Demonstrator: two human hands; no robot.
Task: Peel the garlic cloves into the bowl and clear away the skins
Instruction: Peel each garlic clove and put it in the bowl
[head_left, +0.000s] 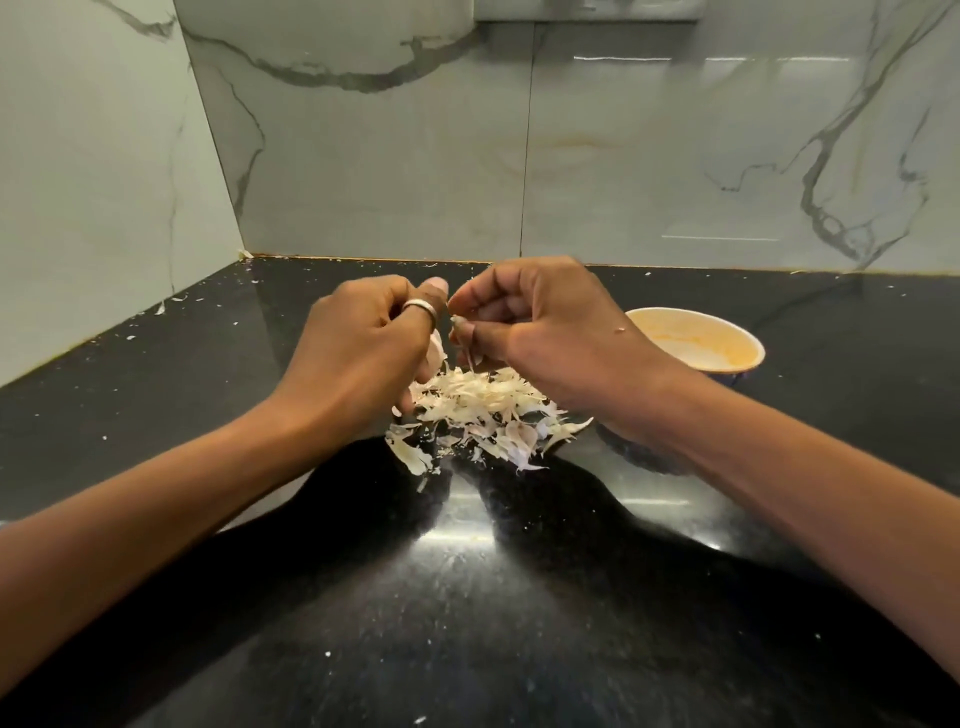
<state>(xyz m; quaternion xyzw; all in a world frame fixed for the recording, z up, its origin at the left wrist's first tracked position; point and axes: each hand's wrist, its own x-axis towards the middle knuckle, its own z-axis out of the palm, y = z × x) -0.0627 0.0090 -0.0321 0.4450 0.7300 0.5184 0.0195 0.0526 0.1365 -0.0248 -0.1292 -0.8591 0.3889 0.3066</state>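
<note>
The bowl (748, 340) sits just right of skin pile (483, 410), contents unclear. Above pile ur left hand (363, 343) grips a clove (435, 349), right hand (545, 332) pinches a skin strip (469, 359). Peeling prob far along; skins not yet cleared.

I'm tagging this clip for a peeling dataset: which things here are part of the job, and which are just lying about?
In the job: left hand holding garlic clove; right hand pinching skin strip; skin pile; bowl.
Just there: countertop; wall tiles; ring.

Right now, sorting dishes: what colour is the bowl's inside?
The bowl is yellow-orange inside; head view.
</note>
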